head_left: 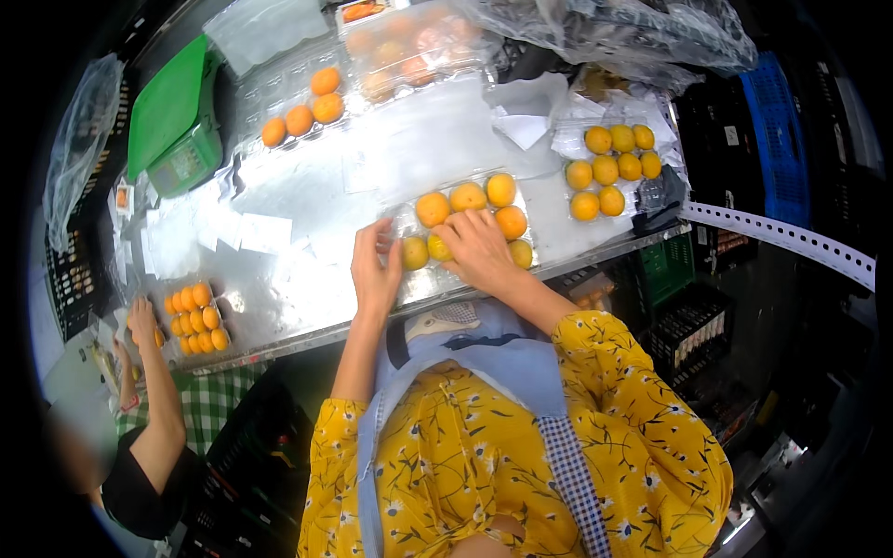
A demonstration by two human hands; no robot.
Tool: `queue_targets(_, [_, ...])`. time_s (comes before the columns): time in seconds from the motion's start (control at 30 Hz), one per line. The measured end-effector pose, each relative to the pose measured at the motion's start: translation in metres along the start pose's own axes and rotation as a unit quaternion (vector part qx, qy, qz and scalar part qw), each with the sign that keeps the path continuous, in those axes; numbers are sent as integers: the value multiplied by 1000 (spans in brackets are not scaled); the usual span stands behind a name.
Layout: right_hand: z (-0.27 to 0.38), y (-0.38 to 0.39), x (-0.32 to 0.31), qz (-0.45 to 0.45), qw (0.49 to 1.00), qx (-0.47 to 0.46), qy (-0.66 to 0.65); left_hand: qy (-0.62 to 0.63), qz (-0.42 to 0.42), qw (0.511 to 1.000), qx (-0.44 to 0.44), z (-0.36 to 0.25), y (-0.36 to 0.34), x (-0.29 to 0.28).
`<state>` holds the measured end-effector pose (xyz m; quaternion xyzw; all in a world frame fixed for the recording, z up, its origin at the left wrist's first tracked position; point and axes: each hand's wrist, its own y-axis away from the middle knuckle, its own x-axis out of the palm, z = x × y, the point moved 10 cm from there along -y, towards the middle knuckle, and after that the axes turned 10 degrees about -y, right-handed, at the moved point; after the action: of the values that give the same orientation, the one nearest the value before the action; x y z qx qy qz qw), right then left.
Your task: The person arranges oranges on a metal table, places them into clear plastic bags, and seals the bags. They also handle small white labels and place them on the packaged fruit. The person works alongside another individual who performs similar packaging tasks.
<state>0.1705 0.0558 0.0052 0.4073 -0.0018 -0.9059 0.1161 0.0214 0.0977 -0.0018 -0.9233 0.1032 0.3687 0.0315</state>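
Head view: tray (406,221), clear and thin-walled, lies near the table's (288,312) front edge, straight before the wearer. Round orange-yellow fruit (438,247) sits in it; one in the near row is under the right hand (474,249).

Right fingers bent over that piece; grip or mere rest, cannot tell. Left hand (376,274) beside the tray's left end, fingers loosely curled, nothing visible in them; contact with tray or nearest fruit unclear.

Handling, by judgement: each fruit light to moderate, firm, skin fairly smooth, apt to roll if let go on bare metal. Bruises under hard pressure. Best hold: fingertips and thumb round the middle, from above. Tray looks flimsy, likely to flex when loaded; better taken by both ends, kept level.

Around: right-side fruit (605,168) just past the tray; far fruit (299,120) and a green tub (167,116) across the table; paper slips (265,232) and left-side fruit (195,321) to the left, a co-worker's hand (141,321) close by that last lot. Crumpled film (642,37) at the far right.

In the way: right hand hides mid-tray; neighbouring fruit crowds side access; front edge leaves little room nearside.
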Motion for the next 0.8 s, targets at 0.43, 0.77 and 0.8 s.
queue_targets(0.43, [-221, 178, -228, -414, 882, 225, -24, -123, 57, 989, 62, -24, 16, 13])
queue_targets(0.77, [-270, 167, -237, -205, 953, 224, -15, -222, 137, 958, 119, -49, 12, 20])
queue_targets(0.8, [-270, 166, -237, -188, 954, 232, -24, -223, 141, 958, 115, -48, 11, 22])
